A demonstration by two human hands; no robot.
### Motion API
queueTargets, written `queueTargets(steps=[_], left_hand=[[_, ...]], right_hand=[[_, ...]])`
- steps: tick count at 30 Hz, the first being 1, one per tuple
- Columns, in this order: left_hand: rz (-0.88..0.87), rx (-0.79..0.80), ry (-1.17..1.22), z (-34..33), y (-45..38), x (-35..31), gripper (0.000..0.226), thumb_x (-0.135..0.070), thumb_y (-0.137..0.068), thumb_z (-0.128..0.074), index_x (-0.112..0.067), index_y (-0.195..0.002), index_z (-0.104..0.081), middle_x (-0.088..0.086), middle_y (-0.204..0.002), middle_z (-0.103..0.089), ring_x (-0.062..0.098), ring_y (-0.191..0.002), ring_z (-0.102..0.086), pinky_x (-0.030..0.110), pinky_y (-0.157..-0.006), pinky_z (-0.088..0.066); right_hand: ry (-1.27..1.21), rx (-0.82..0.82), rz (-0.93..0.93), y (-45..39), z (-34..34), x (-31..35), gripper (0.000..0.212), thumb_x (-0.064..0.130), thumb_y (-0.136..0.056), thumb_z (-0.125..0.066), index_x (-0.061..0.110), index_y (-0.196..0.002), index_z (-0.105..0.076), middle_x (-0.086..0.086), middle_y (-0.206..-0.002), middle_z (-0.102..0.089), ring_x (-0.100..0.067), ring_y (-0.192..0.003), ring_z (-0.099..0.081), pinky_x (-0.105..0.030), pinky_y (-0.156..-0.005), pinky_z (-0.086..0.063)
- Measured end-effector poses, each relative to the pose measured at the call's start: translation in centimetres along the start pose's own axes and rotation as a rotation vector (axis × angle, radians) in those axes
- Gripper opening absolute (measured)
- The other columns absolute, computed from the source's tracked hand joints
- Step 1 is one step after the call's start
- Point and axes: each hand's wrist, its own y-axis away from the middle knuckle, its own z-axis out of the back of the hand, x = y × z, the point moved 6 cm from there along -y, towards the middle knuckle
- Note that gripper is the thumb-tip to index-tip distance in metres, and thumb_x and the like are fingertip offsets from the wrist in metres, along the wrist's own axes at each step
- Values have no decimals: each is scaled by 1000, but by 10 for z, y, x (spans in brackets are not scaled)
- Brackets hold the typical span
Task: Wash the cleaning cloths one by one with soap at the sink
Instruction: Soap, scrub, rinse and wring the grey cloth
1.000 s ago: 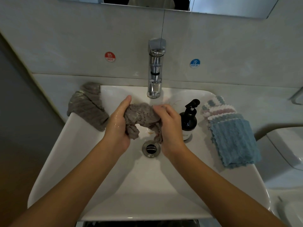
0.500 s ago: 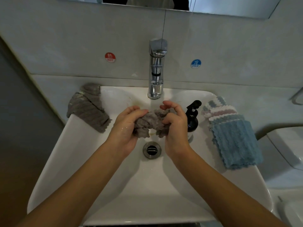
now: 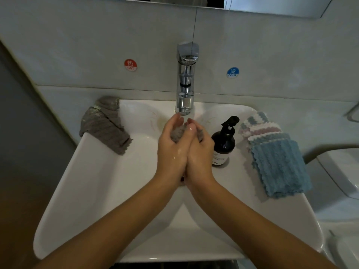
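Your left hand [image 3: 172,150] and right hand [image 3: 200,152] are pressed together over the middle of the sink [image 3: 108,191], both cupped tight around a balled-up grey cloth [image 3: 177,133]. Only a bit of it shows between your fingers and thumbs. Squeezing or wringing step, by the look of it, cloth held just below the tap [image 3: 185,82]. Can't tell if water is running.

Risks from here:
- Cloth is wadded small, so soap likely stays trapped in the folds if you only squeeze. Open it out to rinse.
- Wet hands, slick grip. Cloth can pop out and drop into the basin over the drain, which your wrists hide.
- Right hand sits just beside the soap bottle [image 3: 223,144] on the sink edge. An elbow-out wring can knock it over, and the pump head makes it top-heavy.
- Splash from squeezing can reach the stacked cloths [image 3: 279,166] on the right rim, blue on top. They hang near the outer edge and can slide off if bumped.
- Another grey cloth [image 3: 104,127] is draped over the back left corner, half off the rim. It looks wet and heavy, so it can slip to the floor or back into the basin.
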Motion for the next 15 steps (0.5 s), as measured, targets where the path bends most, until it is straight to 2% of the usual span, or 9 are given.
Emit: queueTargets(steps=[2,4,7,9,10,12,13,15], left_hand=[[48,-47,15,15,-18,2,32,-24,-97,-58,-21,-129,-60,-5,-119,-67,6,-106,-64,30,-97,-52],[50,-83,-19,24,-25,1,29,-19,-100,-52,-15,-127,-62,-2,-112,-69,8,-102,-66,33,-97,-53],[-19,44,-102,12,-3,-1,34,-11,-102,-45,-14,-135,-55,-2,-116,-68,8,-107,-65,29,-95,-53],[-31,158,-104,-4,19,-2,41,-9,-103,-41,-17,-143,-44,-1,-133,-59,8,-122,-56,27,-104,-45],[-46,163,-101,-7,22,-3,42,-9,-103,-40,-18,-144,-42,-3,-136,-56,4,-123,-54,21,-105,-43],[-50,77,-87,-3,7,-7,40,-10,-103,-41,-17,-142,-45,-3,-126,-61,-4,-105,-61,12,-95,-46],[-26,33,-63,1,-5,-8,38,-12,-103,-42,-14,-140,-49,2,-121,-65,0,-100,-64,14,-91,-49],[35,8,-51,9,-29,-7,36,-17,-103,-43,-7,-138,-51,20,-122,-63,23,-109,-65,32,-96,-51]], right_hand=[[128,23,37,7,-4,-2,20,22,-102,-51,26,-113,-67,6,-101,-73,-7,-98,-69,-29,-92,-54],[148,56,16,11,-10,-2,21,20,-103,-48,33,-108,-63,11,-99,-71,-4,-97,-68,-28,-91,-54],[48,-11,-18,-3,-4,14,23,22,-104,-45,21,-119,-63,2,-106,-70,-12,-99,-68,-26,-86,-56],[-4,-41,-13,-12,4,23,21,22,-104,-45,21,-106,-66,5,-97,-70,-6,-90,-69,-18,-77,-55],[-14,-36,-14,-12,5,24,21,21,-104,-45,23,-98,-66,6,-91,-70,-4,-86,-69,-16,-74,-54],[-17,16,-43,-4,2,19,23,20,-104,-46,20,-93,-67,4,-84,-72,-7,-84,-70,-18,-73,-55],[-13,45,-66,2,-2,12,24,21,-104,-46,19,-92,-67,3,-82,-73,-9,-83,-71,-20,-71,-55],[32,94,-112,14,-8,-2,26,27,-105,-43,23,-93,-67,4,-84,-74,-11,-86,-71,-22,-67,-56]])
